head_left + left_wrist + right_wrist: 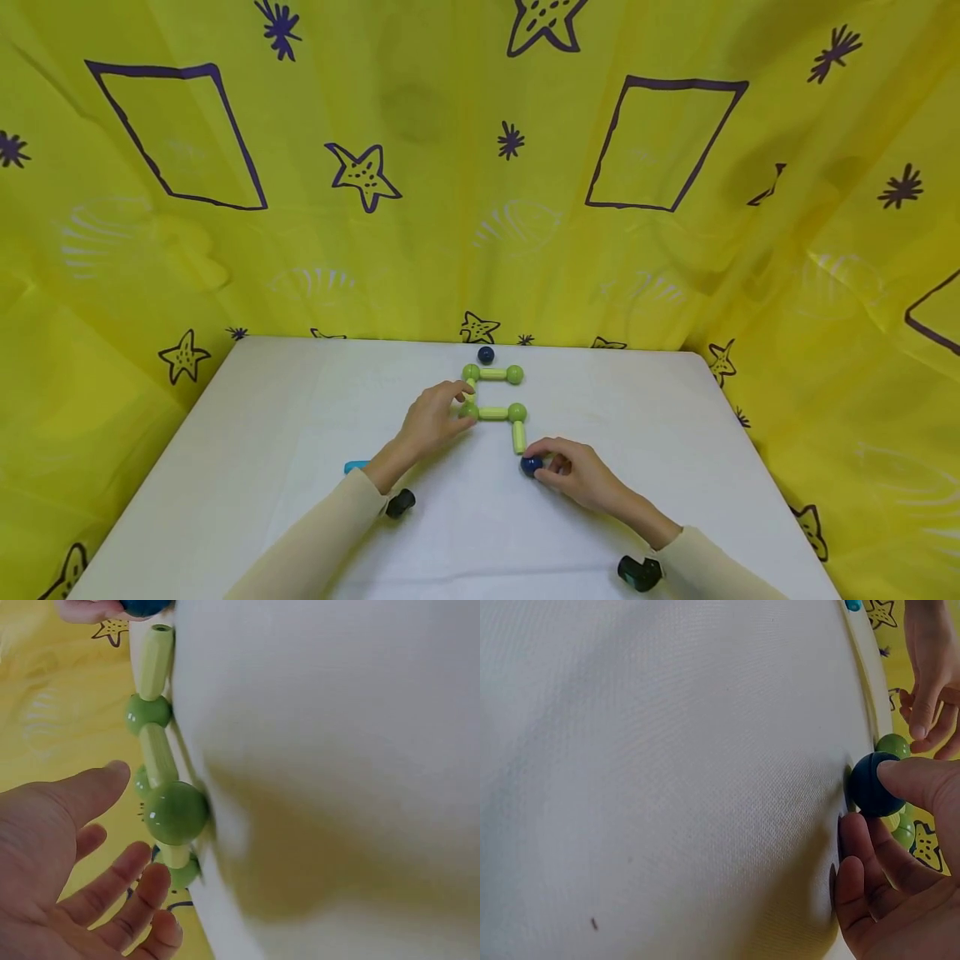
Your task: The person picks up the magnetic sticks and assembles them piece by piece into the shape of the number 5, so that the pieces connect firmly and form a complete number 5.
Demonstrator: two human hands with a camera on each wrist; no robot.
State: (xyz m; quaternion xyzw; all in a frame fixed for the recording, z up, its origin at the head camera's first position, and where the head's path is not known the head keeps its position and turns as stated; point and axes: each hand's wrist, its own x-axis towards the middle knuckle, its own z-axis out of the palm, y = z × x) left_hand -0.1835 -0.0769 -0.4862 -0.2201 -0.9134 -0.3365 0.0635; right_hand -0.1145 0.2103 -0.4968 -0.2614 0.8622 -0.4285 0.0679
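Note:
My right hand (581, 475) pinches a dark blue ball (874, 784) between thumb and fingers, close to the free end of a pale green rod (518, 437). That rod belongs to a chain of green balls and pale rods bent like an S on the white table. My left hand (75, 862) is beside the chain's left side, its fingers spread and loosely bent, holding nothing. Near its fingertips sits a green corner ball (176, 813), partly covered by the hand in the head view. The rod's open end shows a small dark hole in the left wrist view.
Another dark blue ball (486, 355) lies behind the chain, near the table's back edge. A bright blue piece (356, 467) lies partly behind the left forearm. Yellow patterned cloth (420, 250) hangs around the white table (247, 433).

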